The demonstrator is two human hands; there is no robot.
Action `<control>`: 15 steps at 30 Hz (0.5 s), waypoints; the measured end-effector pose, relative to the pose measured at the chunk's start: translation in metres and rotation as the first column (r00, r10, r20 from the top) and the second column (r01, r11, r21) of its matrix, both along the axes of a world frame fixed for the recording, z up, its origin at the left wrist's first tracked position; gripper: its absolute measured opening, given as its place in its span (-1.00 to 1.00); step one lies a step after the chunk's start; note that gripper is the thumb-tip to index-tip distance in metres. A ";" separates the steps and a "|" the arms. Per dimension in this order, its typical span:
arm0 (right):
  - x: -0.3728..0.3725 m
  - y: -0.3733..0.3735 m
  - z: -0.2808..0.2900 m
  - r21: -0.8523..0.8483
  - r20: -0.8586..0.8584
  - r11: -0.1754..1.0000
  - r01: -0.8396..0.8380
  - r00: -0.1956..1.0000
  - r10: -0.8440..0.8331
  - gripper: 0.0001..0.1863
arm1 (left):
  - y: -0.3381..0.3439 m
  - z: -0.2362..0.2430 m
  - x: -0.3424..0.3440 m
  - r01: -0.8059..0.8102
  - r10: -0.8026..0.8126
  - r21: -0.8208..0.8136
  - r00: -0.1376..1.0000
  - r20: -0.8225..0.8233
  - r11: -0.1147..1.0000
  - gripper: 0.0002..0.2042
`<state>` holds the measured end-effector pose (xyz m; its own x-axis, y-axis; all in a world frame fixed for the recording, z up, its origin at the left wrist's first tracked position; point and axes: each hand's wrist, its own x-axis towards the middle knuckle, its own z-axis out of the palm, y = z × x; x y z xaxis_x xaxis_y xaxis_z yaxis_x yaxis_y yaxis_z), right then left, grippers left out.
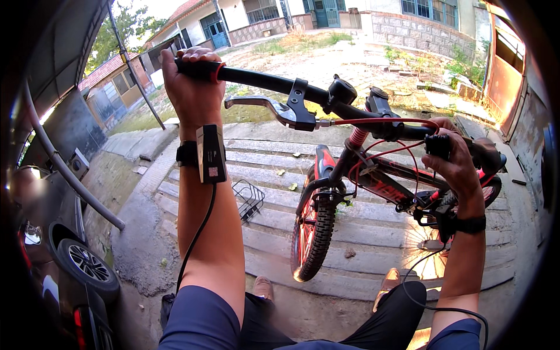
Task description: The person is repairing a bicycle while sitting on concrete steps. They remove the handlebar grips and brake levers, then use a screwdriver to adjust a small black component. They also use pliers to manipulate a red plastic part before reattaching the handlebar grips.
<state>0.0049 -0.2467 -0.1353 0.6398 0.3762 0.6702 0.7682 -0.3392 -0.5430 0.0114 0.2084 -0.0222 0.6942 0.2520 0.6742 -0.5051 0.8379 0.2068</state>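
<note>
A black and red bicycle (385,182) stands in front of me, its knobby front wheel (315,239) toward me. My left hand (195,87) is closed around the black handlebar grip (197,69) at the bar's left end. Just right of it sit a silver brake lever (256,104) and a round black bell-like part (342,91). My right hand (458,160) is closed at the right end of the handlebar (318,93). A small black ribbed part (438,147) shows by its thumb; its exact kind is unclear. Red cables (385,121) loop round the stem.
A wire basket or rack (248,199) lies on the slatted paving (262,157) left of the front wheel. A dark car (87,262) stands at my left near a slanting pole (73,175). My feet are below the bicycle. Cables run from devices on both wrists.
</note>
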 end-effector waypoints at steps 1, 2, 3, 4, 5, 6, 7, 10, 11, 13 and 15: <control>0.000 0.002 0.000 0.010 -0.009 1.000 -0.001 1.000 0.002 -0.67 | 0.007 0.004 0.001 -0.034 0.035 0.016 0.998 -0.045 0.999 -0.67; 0.000 0.002 0.000 -0.001 -0.005 1.000 -0.008 1.000 0.008 -0.67 | 0.014 0.005 0.002 -0.068 0.071 0.033 0.993 -0.090 0.997 -0.67; -0.001 -0.001 0.003 -0.025 -0.004 1.000 -0.001 1.000 0.001 -0.67 | 0.004 0.007 0.001 -0.233 0.235 0.036 0.955 -0.178 0.972 -0.69; 0.000 -0.003 0.003 -0.040 -0.002 0.999 -0.002 1.000 0.002 -0.68 | -0.004 0.011 -0.001 -0.337 0.340 0.056 0.907 -0.247 0.940 -0.69; 0.000 -0.004 0.002 -0.030 -0.013 0.999 -0.012 1.000 0.012 -0.68 | -0.013 0.014 -0.002 -0.434 0.437 0.082 0.843 -0.313 0.897 -0.69; 0.001 -0.004 0.001 -0.016 -0.022 1.000 -0.026 0.999 0.026 -0.68 | -0.017 0.018 -0.004 -0.528 0.531 0.119 0.763 -0.369 0.841 -0.69; 0.001 -0.003 0.000 -0.002 -0.031 0.999 -0.039 0.999 0.039 -0.68 | -0.020 0.021 -0.006 -0.561 0.573 0.155 0.724 -0.385 0.813 -0.69; -0.003 -0.002 0.005 -0.018 -0.080 1.000 -0.025 0.997 0.023 -0.69 | -0.032 0.022 -0.015 -0.592 0.623 0.210 0.687 -0.374 0.778 -0.68; -0.002 -0.002 0.004 -0.013 -0.079 0.999 -0.032 0.996 0.031 -0.69 | -0.027 0.018 -0.013 -0.549 0.580 0.191 0.747 -0.325 0.814 -0.68; -0.001 -0.002 0.002 0.004 -0.070 0.999 -0.049 0.996 0.049 -0.68 | -0.009 0.012 -0.008 -0.457 0.484 0.165 0.850 -0.209 0.874 -0.68; 0.000 -0.003 0.002 0.006 -0.066 0.999 -0.044 0.997 0.044 -0.67 | -0.001 0.008 -0.004 -0.270 0.285 0.134 0.952 -0.111 0.953 -0.68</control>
<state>0.0046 -0.2499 -0.1337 0.6657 0.4020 0.6287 0.7447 -0.3035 -0.5944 0.0079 0.2072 -0.0139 0.6899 0.3726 0.6207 -0.6774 0.6347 0.3719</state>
